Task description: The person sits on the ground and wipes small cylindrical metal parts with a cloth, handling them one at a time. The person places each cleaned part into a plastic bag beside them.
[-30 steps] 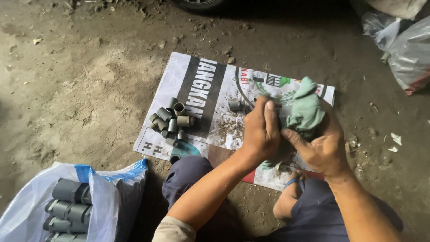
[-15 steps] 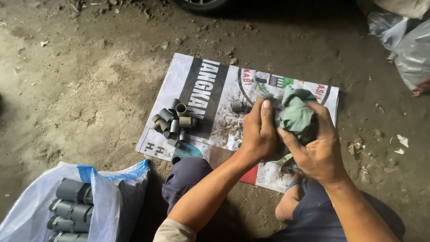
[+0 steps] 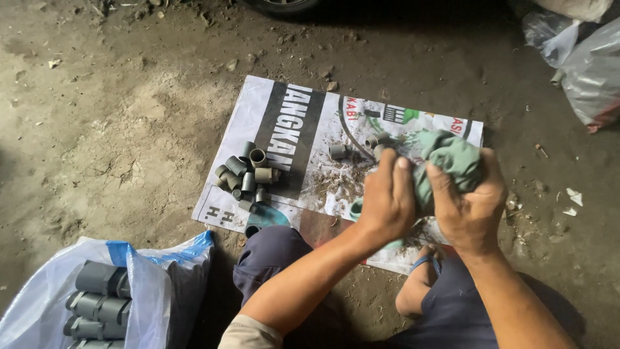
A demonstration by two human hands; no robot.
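My left hand (image 3: 385,200) and my right hand (image 3: 470,205) are both closed around a bunched green cloth (image 3: 452,158) above a printed poster sheet (image 3: 258,116) spread on the dirt floor. Whatever the cloth wraps is hidden by my fingers. A pile of several short grey pipe fittings (image 3: 248,174) lies on the sheet to the left of my hands. A few single fittings (image 3: 338,151) rest on the sheet just beyond my left hand, among scattered dirt crumbs.
A white and blue woven sack (image 3: 148,284) at the lower left holds larger grey pipe fittings (image 3: 100,300). Clear plastic bags (image 3: 591,61) lie at the upper right. My bent knees and a foot in a blue sandal (image 3: 426,268) are below the sheet.
The cloth was loose and spread between my hands; both hands have since bunched it tighter and twisted it. My hands have stayed over the same part of the sheet.
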